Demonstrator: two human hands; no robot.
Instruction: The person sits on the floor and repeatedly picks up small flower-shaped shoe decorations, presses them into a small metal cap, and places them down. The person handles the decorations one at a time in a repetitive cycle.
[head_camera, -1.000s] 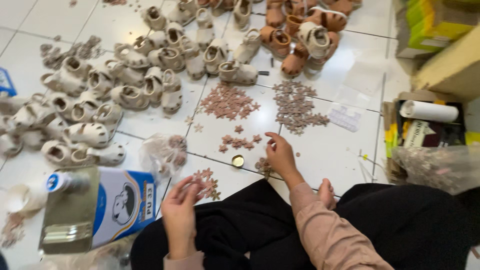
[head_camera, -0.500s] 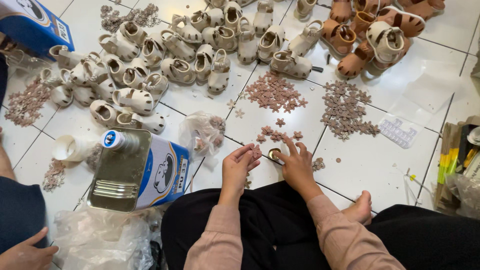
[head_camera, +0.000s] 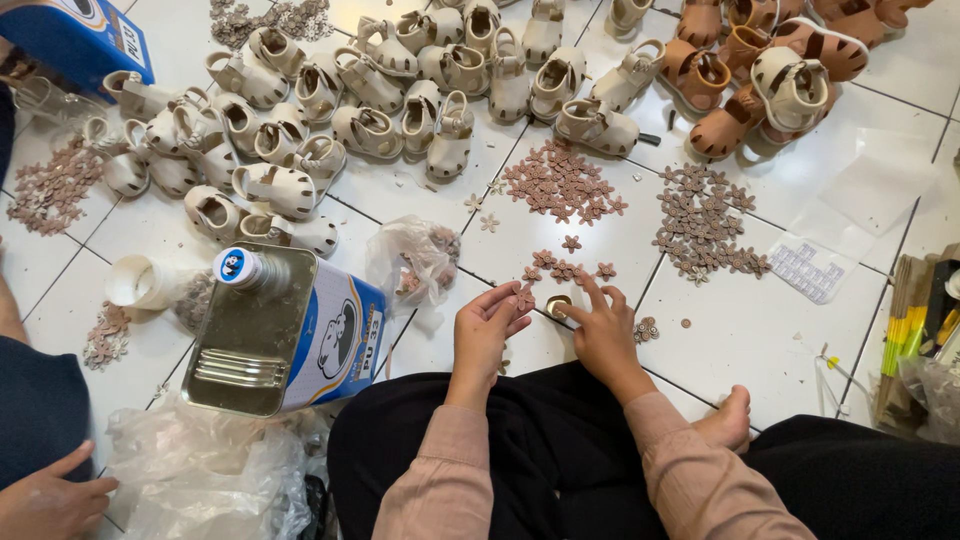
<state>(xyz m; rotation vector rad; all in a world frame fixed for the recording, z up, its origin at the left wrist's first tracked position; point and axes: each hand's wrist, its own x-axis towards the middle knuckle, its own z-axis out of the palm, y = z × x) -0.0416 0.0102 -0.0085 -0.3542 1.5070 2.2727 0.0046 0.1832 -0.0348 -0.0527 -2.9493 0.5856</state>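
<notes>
- Left hand (head_camera: 487, 325) pinches a brown flower piece (head_camera: 524, 298), fingertips together.
- Right hand (head_camera: 603, 330), fingers spread, steadies the small round tin (head_camera: 557, 305); dabbing lightly looks wisest.

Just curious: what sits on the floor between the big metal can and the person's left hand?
In the head view, a crumpled clear plastic bag holding small brown pieces lies on the white tiles between the metal can and the left hand.

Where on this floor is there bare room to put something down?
Bare tile lies right of the right hand, bordered by the grey-brown flower pile, the blister sheet and the bare foot. It is crowded at top left, where cream sandals pack together, and around the glue can.
</notes>
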